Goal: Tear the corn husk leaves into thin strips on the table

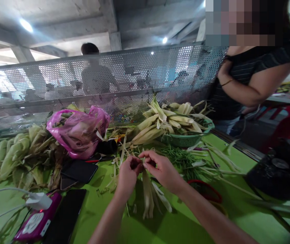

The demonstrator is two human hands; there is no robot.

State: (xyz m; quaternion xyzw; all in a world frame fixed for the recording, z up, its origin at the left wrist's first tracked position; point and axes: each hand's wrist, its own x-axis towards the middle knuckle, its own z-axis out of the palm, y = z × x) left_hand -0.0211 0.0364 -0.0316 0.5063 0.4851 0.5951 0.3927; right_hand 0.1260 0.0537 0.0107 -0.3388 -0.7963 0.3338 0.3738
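My left hand (128, 174) and my right hand (160, 167) meet above a green table (160, 227), fingers pinched together on pale strips of corn husk (148, 196) that hang down from them to the table. Both hands are closed on the husk strips. Behind my hands lies a loose heap of thin green stems (183, 159). A green basket (185, 139) piled with husked corn ears (170, 120) stands further back.
A pink plastic bag (80, 132) and a pile of green husks (18, 156) lie at left. Phones (66, 215) and a white charger (38, 201) sit near the front left. A perforated metal screen (135, 78) runs behind. A person in a dark top (251, 78) stands at right.
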